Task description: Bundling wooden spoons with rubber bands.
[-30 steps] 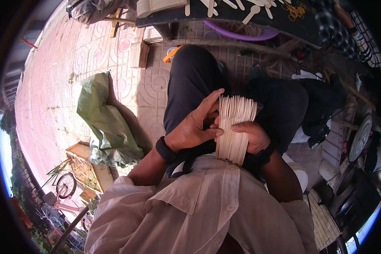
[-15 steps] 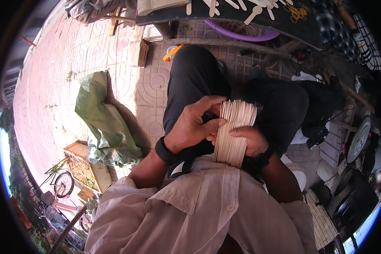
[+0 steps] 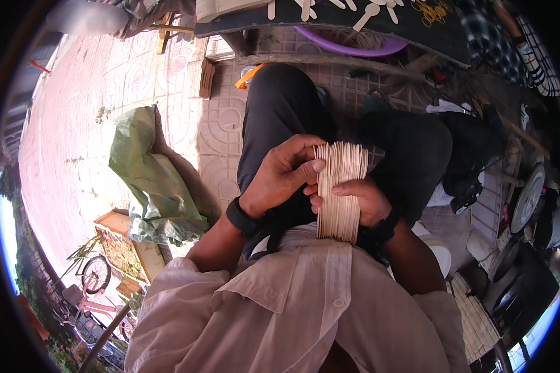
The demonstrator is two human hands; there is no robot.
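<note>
A thick bundle of flat wooden spoons [image 3: 341, 211], pale and stacked edge to edge, stands over my lap with its lower end against my shirt. Wrapped round its right side is my right hand [image 3: 367, 198], thumb across the front; some of its fingertips show at the left side. My left hand [image 3: 286, 171] pinches the upper left edge of the bundle between thumb and forefinger. Dark bands circle both wrists. Whether a rubber band sits round the bundle cannot be seen.
Ahead is a dark table [image 3: 330, 20] with loose wooden spoons [image 3: 368, 15] and yellow rubber bands [image 3: 433, 13]. Below it sits a purple basin [image 3: 354, 48]. A green sack [image 3: 149, 180] lies on the paving at left, and another person's arm [image 3: 510, 25] shows at far right.
The bundle has turned slightly more upright and its top has shifted a little left. Both hands keep hold; my left thumb and forefinger have moved slightly left with the edge.
</note>
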